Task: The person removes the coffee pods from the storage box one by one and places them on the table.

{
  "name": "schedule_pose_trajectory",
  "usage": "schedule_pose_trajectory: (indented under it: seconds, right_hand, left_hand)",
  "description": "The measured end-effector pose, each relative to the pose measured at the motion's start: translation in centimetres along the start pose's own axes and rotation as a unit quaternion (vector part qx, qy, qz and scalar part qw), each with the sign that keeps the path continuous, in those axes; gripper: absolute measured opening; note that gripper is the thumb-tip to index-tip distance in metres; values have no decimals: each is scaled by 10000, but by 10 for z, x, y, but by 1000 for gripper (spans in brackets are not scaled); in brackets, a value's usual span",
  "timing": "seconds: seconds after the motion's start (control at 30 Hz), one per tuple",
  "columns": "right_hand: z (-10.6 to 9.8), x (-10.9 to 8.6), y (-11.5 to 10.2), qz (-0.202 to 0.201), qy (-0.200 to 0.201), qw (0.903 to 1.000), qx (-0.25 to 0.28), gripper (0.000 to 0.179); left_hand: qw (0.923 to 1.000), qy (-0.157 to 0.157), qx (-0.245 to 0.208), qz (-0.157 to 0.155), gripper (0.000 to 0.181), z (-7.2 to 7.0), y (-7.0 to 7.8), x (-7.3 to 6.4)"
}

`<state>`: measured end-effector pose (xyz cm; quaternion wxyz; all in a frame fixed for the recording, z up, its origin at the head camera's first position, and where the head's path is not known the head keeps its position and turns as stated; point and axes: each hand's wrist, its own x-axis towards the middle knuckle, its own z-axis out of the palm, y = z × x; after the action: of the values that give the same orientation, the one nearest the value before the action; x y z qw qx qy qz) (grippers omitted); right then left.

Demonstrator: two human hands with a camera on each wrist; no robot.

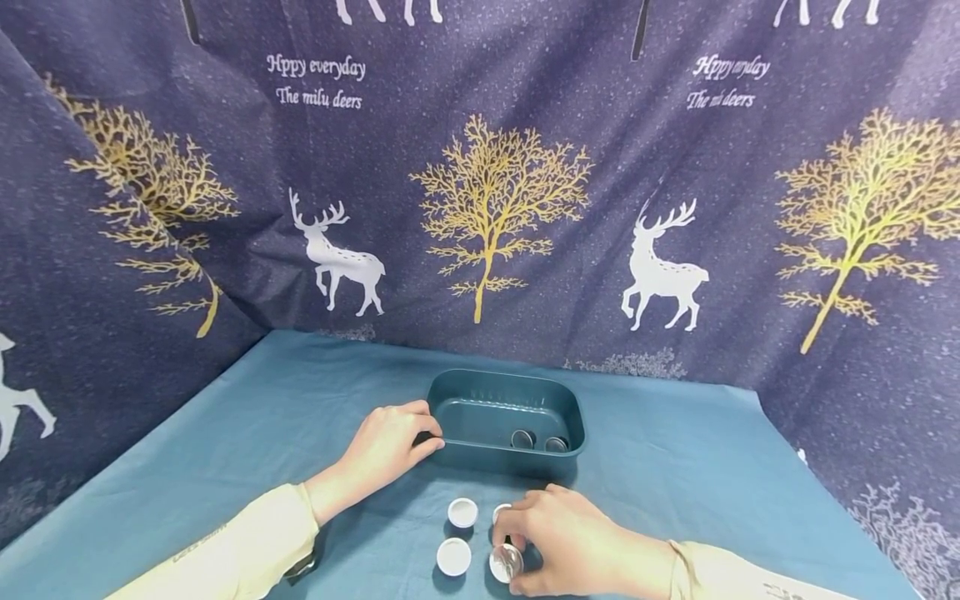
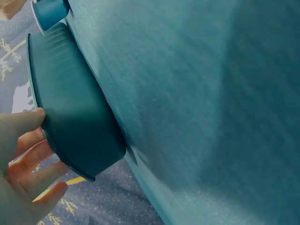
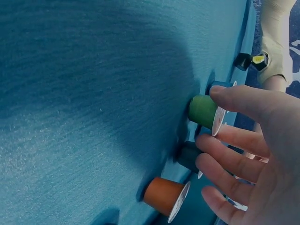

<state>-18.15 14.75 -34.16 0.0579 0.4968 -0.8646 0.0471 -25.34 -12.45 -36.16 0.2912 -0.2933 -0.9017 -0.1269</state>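
Note:
My left hand [image 1: 390, 446] holds the left end of a dark green plastic bin [image 1: 480, 456], thumb and fingertips at its rim. With my right hand [image 1: 573, 537] I pinch a green coffee capsule [image 3: 202, 110], its silver lid facing up, between thumb and index finger. Other capsules stand around it: an orange one [image 3: 161, 194], a dark teal one [image 3: 188, 156] and a blue one [image 3: 222, 85]. In the head view, two white-lidded capsules [image 1: 453, 557] stand to the left, and another is partly hidden behind my fingers. Two capsules [image 1: 522, 439] lie inside the bin near its front wall.
A blue-green cloth [image 1: 337, 375] covers the table. Directly behind it hangs a dark patterned curtain [image 1: 525, 250] with deer and trees. A dark band with a yellow patch [image 3: 258, 61] sits at my left wrist.

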Motion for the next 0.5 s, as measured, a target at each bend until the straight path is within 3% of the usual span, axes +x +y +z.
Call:
schedule_pose_trajectory:
  seconds: [0.5]
  right_hand:
    - [-1, -1, -3, 133, -8, 9999, 101, 28]
  left_hand:
    - [10000, 33, -5, 8, 9, 1, -1, 0]
